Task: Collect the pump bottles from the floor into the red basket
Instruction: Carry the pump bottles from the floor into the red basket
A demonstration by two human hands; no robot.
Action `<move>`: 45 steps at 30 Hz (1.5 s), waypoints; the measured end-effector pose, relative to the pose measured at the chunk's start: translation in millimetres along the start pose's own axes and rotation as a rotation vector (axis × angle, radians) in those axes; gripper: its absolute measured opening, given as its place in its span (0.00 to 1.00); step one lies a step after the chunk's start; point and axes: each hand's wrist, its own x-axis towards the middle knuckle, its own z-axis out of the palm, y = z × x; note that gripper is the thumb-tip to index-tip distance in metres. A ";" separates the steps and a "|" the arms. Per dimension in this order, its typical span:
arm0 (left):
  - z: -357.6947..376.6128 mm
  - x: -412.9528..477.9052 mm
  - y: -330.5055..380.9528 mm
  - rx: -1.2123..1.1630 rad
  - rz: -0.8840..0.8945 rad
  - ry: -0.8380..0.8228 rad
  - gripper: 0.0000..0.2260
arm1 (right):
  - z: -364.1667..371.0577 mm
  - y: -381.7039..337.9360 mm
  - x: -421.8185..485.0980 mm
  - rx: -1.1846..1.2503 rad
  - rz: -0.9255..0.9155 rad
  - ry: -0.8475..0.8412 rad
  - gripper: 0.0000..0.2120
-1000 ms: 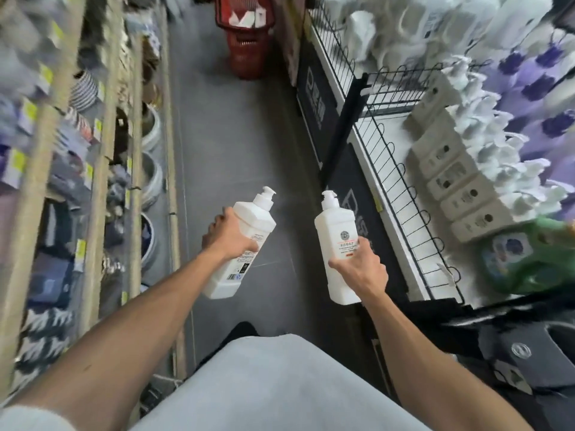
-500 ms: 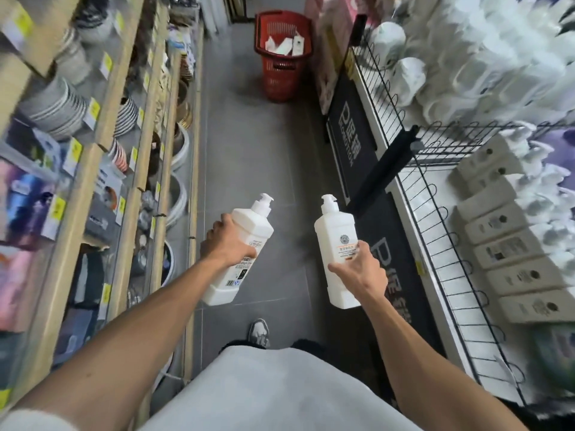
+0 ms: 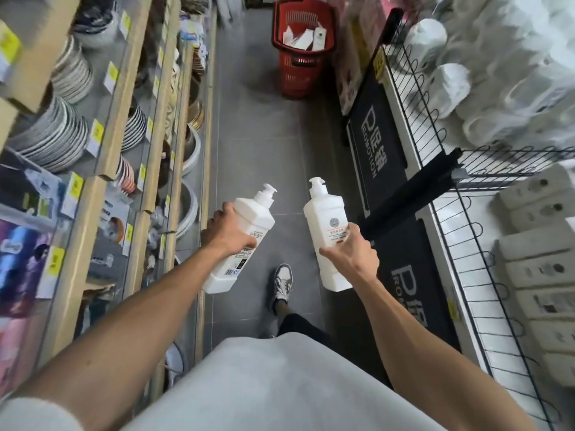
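I hold one white pump bottle in each hand, out in front of me above the grey aisle floor. My left hand [image 3: 228, 234] grips the middle of the left pump bottle [image 3: 249, 217], which tilts to the right. My right hand [image 3: 351, 255] grips the right pump bottle [image 3: 326, 219], which is nearly upright with its label facing me. The red basket [image 3: 300, 62] stands on the floor far ahead at the end of the aisle, with several white bottles lying inside it.
Wooden shelves [image 3: 161, 126] with stacked plates and bowls line the left side. A wire-fronted shelf [image 3: 441, 197] with white bottles and boxes, and black promotion panels [image 3: 373, 157] below it, run along the right. My shoe [image 3: 283, 283] is on the grey floor between them.
I have walked forward along the aisle with both bottles in hand, and the red basket now appears closer and larger. Both grips are unchanged.
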 end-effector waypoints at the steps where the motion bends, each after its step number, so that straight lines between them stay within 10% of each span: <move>1: -2.6 9.5 3.3 0.010 -0.002 0.007 0.44 | -0.4 -5.4 11.3 -0.002 0.002 -0.009 0.33; 45: -226.4 558.8 152.3 0.064 -0.068 -0.119 0.45 | -44.9 -324.1 495.2 -0.081 0.079 -0.044 0.32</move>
